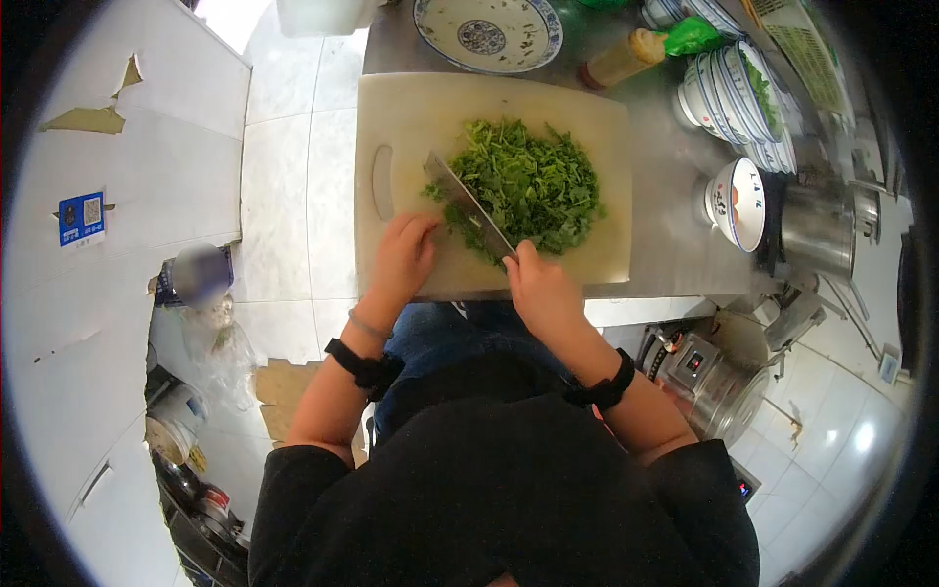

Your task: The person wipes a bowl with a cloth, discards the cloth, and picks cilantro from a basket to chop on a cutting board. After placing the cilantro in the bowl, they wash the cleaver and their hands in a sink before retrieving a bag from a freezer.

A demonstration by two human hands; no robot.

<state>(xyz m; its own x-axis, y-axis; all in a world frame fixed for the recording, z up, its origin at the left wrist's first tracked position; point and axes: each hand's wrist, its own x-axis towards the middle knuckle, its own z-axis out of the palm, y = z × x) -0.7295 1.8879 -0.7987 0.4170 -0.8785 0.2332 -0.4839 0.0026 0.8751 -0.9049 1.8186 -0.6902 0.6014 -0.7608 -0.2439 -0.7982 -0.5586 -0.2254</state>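
A heap of chopped green herbs (533, 184) lies on a pale cutting board (416, 108). My right hand (540, 284) is closed round the handle of a cleaver (469, 201), whose blade slants up and left across the heap's left side. Some herb bits lie on the left of the blade. My left hand (403, 252) rests near the board's front left, beside those bits and apart from the blade. Its fingers are curled together, and whatever they hold, if anything, is hidden.
Behind the board stands a patterned plate (445, 49). A bottle (621, 61) lies at the back right. Stacked bowls (719, 103) and a single bowl (736, 205) are on the right, near a metal pot (820, 230). The metal counter (675, 259) ends close to my body.
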